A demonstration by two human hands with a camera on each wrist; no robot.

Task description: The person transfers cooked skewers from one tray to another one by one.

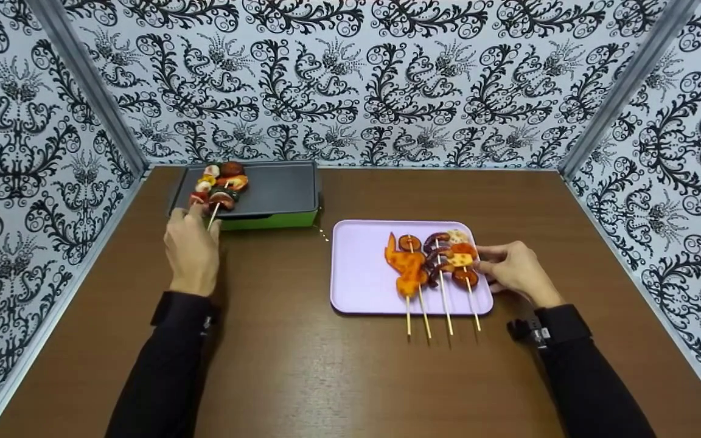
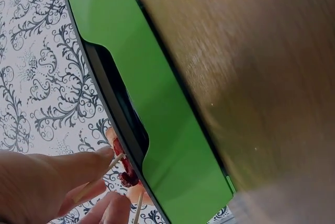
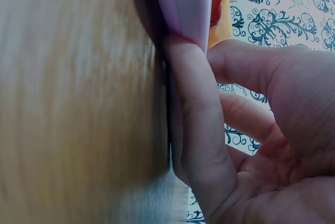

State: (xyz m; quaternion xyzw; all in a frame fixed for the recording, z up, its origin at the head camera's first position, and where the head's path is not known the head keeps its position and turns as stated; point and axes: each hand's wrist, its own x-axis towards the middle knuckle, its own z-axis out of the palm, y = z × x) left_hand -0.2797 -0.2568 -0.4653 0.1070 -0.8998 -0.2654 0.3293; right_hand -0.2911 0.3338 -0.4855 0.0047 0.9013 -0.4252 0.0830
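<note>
At the grill's left end, my left hand pinches a wooden skewer stick between thumb and fingers. Two loaded skewers lie side by side over the dark plate: one with pink, white and yellow pieces, one with brown, orange and green pieces. On the right, my right hand grips the edge of a pale pink tray. One finger reaches the underside of its rim, low over the table. Several skewers lie on the tray, including an orange wing-like piece and dark red curled pieces.
The grill's green front wall has a curved cut-out. Skewer sticks stick out past the tray's near edge. A brown wooden table lies beneath, with patterned walls behind and at both sides.
</note>
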